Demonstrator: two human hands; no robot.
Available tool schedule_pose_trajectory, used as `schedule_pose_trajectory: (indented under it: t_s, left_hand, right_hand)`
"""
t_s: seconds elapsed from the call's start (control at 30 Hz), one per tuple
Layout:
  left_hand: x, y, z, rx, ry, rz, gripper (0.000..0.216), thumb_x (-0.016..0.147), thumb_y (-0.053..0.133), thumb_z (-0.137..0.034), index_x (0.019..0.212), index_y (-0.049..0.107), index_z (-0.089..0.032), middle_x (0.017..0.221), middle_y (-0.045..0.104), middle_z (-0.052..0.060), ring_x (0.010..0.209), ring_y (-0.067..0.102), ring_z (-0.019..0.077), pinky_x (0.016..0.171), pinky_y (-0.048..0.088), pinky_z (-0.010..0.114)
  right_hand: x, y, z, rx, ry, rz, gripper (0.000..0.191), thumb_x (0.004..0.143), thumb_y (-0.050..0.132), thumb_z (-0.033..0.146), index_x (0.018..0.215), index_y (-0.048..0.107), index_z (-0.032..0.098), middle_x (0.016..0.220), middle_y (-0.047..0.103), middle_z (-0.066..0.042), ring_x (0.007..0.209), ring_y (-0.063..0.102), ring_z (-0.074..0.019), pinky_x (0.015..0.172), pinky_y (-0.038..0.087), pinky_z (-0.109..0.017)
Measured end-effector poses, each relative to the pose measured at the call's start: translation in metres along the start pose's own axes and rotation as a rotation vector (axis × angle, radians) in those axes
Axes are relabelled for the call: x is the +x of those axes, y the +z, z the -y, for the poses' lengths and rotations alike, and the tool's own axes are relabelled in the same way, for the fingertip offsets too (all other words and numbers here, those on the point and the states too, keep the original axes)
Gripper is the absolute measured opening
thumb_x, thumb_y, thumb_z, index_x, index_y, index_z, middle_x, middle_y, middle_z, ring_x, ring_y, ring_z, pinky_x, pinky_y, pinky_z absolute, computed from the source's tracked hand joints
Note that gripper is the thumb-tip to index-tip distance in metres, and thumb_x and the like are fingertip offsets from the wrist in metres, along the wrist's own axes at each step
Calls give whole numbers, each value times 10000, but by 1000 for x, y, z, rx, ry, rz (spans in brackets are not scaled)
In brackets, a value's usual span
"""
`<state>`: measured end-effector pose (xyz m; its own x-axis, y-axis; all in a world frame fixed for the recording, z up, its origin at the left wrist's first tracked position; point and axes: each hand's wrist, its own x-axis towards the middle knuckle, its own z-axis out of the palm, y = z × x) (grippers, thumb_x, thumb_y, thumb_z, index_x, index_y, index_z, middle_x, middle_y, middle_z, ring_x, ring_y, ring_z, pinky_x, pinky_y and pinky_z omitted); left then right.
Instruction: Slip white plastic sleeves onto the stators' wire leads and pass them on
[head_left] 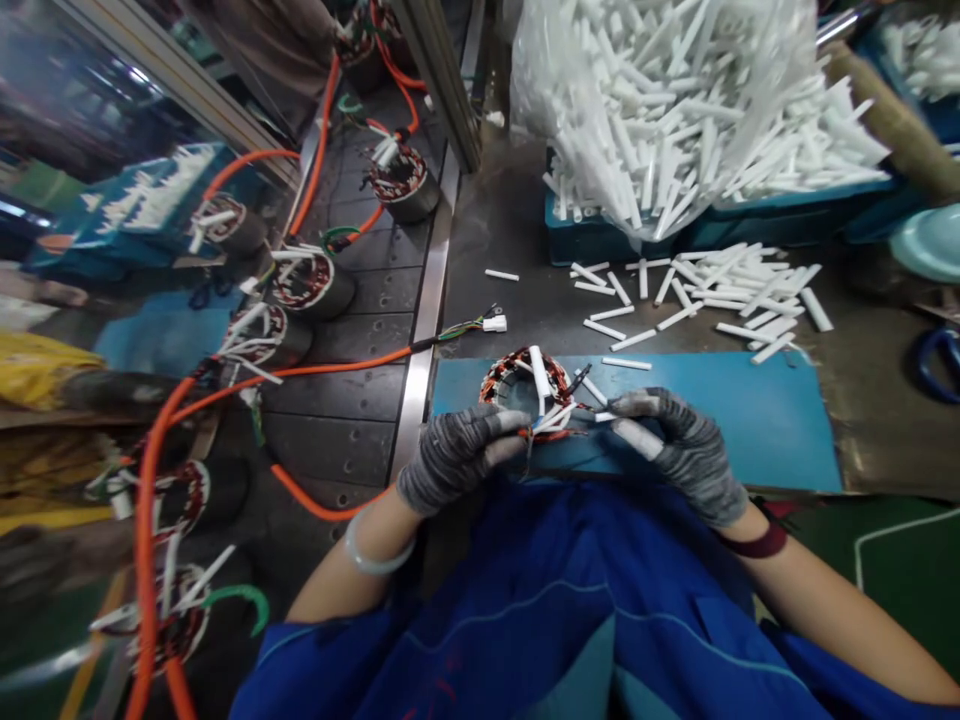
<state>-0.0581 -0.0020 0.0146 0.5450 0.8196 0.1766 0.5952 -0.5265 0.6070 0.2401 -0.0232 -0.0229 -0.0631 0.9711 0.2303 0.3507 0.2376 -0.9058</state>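
Note:
A motor stator (493, 380) with a ring of copper windings stands on the blue mat (765, 430) in front of me. White sleeves and wire ends stick out of its top and near side. My left hand (465, 448), in a grey striped glove with bare fingertips, pinches wires at the stator's near edge. On the other side, my right hand (679, 445), gloved alike, holds a short white sleeve (604, 416) between thumb and fingers, beside the dark wire ends. A thicker white sleeve (538, 370) leans across the windings.
Loose white sleeves (739, 285) lie scattered behind the mat. Behind them are teal bins (570, 235) with a plastic bag (637, 110) full of sleeves. To the left, several stators (409, 190) with orange cables (337, 368) stand on a slatted conveyor (367, 335). Blue-handled scissors (937, 365) lie far right.

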Motion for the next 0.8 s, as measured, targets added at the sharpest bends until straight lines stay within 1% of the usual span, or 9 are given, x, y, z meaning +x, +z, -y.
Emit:
schedule_pose_trajectory:
  t_s: [0.13,0.3,0.37,0.43,0.53,0.6,0.67,0.73,0.8]
  left_hand:
    - [5,-2,2,-290,-142,27,259,984,665,-395,1112,784,-204,1034,820,41,970,781,185,893,607,262]
    - [10,-5,0,-440,-288,65,272,934,716,-418,1078,805,-205,1021,822,40,959,777,208,908,602,291]
    - [10,-6,-1,-464,-318,78,292,924,720,-438,1074,807,-203,1015,822,45,955,777,216,914,605,307]
    - [11,-7,-1,-490,-335,83,297,917,728,-433,1082,804,-197,1033,821,50,971,775,220,928,605,312]
    - [10,-8,-1,-485,-329,101,276,924,730,-376,1122,791,-194,1063,817,48,1005,771,214,936,601,296]
    - [9,-8,0,-454,-280,122,300,943,709,-332,1212,765,-210,1150,802,49,1098,751,217,1004,576,307]
    - [12,-9,1,-430,-206,161,354,972,666,-291,1318,720,-240,1268,765,51,1208,709,223,1086,534,329]
    - [17,-9,4,-442,-137,213,378,995,628,-269,1368,693,-266,1324,740,50,1253,686,223,1119,510,336]
    - [25,-11,7,-496,-108,263,361,996,630,-273,1347,711,-263,1305,750,55,1232,698,228,1106,519,334]
  right_hand:
    - [2,-4,-3,-163,-197,64,188,932,709,243,1095,774,310,1063,794,-19,951,749,-204,881,603,-367]
    - [0,-8,-4,-175,-104,-45,147,905,742,268,1052,746,271,941,787,-12,850,750,-197,782,608,-335]
    - [0,-6,-1,-158,-125,-46,128,919,730,275,1046,739,281,926,793,3,816,751,-188,746,606,-319]
    - [3,-2,3,-173,-201,-12,130,942,707,263,1064,741,294,968,800,1,824,753,-185,746,602,-315]
    - [11,8,8,-343,-359,43,202,986,642,222,1142,748,292,1016,804,-35,871,747,-201,766,586,-329]
    - [18,14,7,-487,-448,67,220,1003,611,223,1163,757,262,933,799,-59,853,731,-217,759,569,-342]
    - [27,17,1,-532,-478,98,218,1010,600,249,1156,762,231,870,783,-69,833,715,-223,771,558,-354]
    - [36,16,-5,-431,-434,184,230,1026,572,266,1162,752,222,927,786,-70,879,718,-219,834,556,-365]
    - [43,12,-10,-223,-328,320,243,1048,524,269,1154,738,229,1006,791,-54,922,727,-201,876,558,-357]
